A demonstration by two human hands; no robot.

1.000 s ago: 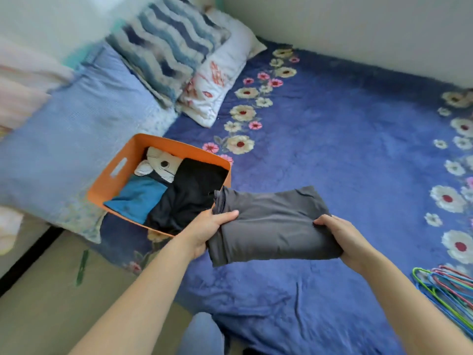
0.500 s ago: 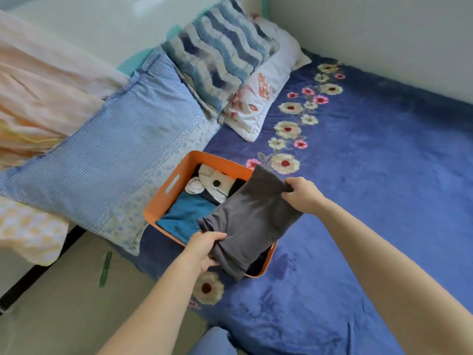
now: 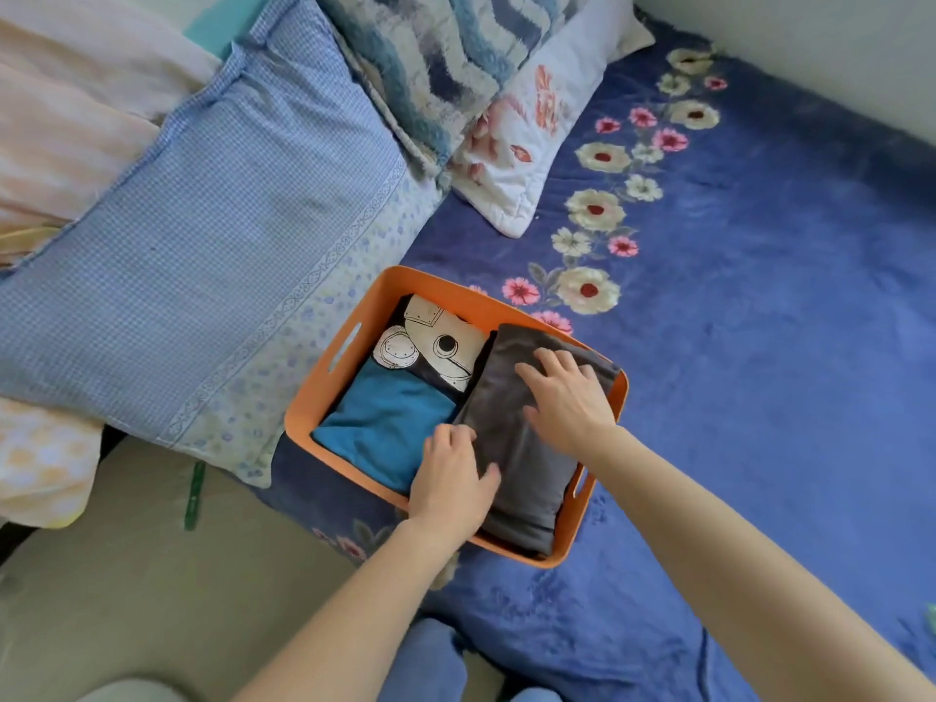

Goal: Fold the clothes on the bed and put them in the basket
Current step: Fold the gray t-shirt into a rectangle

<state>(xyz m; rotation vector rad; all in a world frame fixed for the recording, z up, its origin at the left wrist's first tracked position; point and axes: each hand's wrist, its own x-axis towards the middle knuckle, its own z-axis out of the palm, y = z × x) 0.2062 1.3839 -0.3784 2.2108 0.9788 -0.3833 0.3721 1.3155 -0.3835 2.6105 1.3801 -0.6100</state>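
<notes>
Head view: the orange basket [image 3: 456, 292] sits on the bed [image 3: 734, 347], near its edge and just beside a blue checked pillow [image 3: 202, 235]. The folded grey garment [image 3: 511, 463] lies inside, along the basket's right side. A folded teal garment [image 3: 385, 423] and a dark T-shirt with a white cartoon print [image 3: 435, 342] fill the left side.

The right hand [image 3: 562, 397] lies flat on the grey garment with fingers spread, pressing and grasping nothing. The left hand [image 3: 451, 478] sits at the seam between grey and teal. Its thumb rests on the grey cloth and its fingertips dip out of sight at the edge, so I cannot tell whether it pinches that edge or only tucks it.

The step in hand looks like seating the grey piece. To do it well, the right palm should press evenly so the fold stays closed. The left fingers should push the loose edge down beside the teal piece without dragging the teal fold open. The near end seems to ride up against the basket wall and may want flattening. Both hands should lift straight up, so that nothing unfolds.
</notes>
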